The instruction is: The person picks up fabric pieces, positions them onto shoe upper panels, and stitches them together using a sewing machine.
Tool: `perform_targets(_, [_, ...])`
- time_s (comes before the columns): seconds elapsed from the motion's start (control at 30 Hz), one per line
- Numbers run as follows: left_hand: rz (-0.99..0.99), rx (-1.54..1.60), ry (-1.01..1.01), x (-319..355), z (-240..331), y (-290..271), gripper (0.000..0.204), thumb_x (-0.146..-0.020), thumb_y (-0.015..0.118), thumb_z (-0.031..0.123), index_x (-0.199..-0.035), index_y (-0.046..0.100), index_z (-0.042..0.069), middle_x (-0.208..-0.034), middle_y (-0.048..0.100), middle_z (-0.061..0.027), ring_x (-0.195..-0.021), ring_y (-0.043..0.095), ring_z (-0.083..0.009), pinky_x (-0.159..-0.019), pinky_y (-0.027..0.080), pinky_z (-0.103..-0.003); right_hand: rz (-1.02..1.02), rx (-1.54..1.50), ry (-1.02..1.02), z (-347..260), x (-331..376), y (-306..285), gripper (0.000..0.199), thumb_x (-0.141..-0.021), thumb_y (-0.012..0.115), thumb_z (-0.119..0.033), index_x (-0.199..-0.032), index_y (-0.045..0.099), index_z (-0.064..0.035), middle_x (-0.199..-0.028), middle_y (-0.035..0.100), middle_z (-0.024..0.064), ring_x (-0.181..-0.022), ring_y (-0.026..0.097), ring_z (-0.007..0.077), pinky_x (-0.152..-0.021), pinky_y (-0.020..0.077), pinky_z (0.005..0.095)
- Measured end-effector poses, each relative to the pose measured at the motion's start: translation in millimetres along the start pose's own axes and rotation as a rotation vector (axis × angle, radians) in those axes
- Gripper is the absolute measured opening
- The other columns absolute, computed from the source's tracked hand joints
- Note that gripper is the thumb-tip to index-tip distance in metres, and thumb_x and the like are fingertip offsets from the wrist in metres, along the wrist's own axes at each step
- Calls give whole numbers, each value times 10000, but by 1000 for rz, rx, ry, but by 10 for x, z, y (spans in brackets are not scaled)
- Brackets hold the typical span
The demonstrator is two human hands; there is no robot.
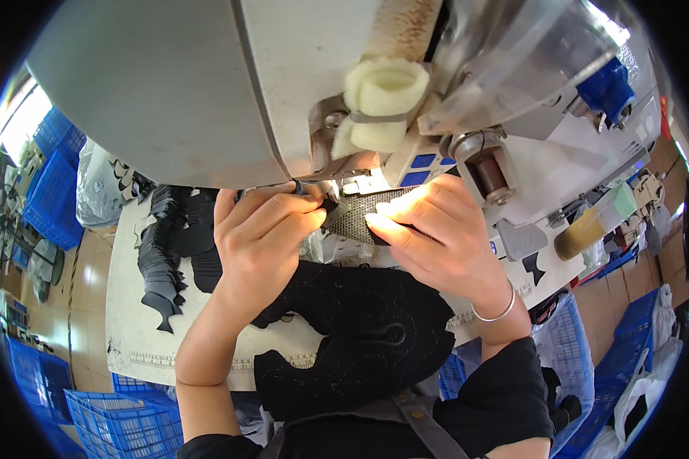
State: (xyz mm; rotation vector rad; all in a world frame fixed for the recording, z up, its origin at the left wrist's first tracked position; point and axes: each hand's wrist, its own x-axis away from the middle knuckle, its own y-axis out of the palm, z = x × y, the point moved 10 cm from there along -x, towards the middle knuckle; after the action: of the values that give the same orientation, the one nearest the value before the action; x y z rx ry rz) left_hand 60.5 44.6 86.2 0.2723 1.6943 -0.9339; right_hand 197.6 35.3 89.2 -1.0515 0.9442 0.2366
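Observation:
Under the lit needle area of a white sewing machine (161, 84) lies a dark mesh fabric piece (351, 220). My left hand (262, 233) is closed at its left side, thumb and fingers pinching a small black edge. From the right, my right hand (442, 241) presses thumb and fingertips together on the same mesh. A silver bangle (494, 303) circles my right wrist. Nearer to me, a large curved black fabric piece (367, 348) with light stitch lines hangs over the table's front edge toward my lap. The needle tip is hidden by the machine parts.
Fanned stacks of black cut pieces (161, 256) lie left on the white table (130, 329). A yellowish foam roll (383, 96) is strapped to the machine, beside a bobbin of brown thread (488, 170). Blue crates (122, 421) stand on the floor on both sides.

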Motion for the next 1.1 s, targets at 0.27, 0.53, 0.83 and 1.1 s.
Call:
perform_targets(0.27, [13, 104, -70, 82, -243, 109, 139, -644, 720, -6, -697, 692, 119, -820, 707, 30, -760, 651, -147, -764, 420, -323, 58, 162, -54, -185, 5, 56, 255, -623, 691, -31, -877, 690, -61, -839, 625, 14, -749, 585, 178, -729, 472, 337])
perform_targets(0.53, [-222, -299, 167, 26, 382, -45, 276, -730, 658, 18, -971, 716, 138, -955, 681, 33, -784, 587, -144, -909, 408, -391, 226, 48, 35, 22, 67, -58, 266, -607, 725, -61, -866, 663, -60, -911, 614, 49, -739, 589, 228, -738, 455, 366])
perform_targets(0.83, [-133, -339, 93, 81, 309, 63, 204, -735, 674, 53, -935, 695, 85, -894, 634, 8, -690, 524, -128, -1024, 352, -449, 203, 0, 64, 121, 84, -88, 250, -634, 720, -37, -879, 670, -46, -894, 612, 80, -782, 595, 279, -725, 454, 388])
perform_targets(1.1, [-66, -53, -39, 7, -9, 64, 247, -677, 690, -33, -880, 728, 102, -852, 684, -12, -729, 596, -186, -857, 435, -373, -96, -260, 533, 1139, 67, 463, 263, -732, 738, -115, -956, 640, -18, -957, 637, 148, -849, 598, 347, -746, 481, 397])
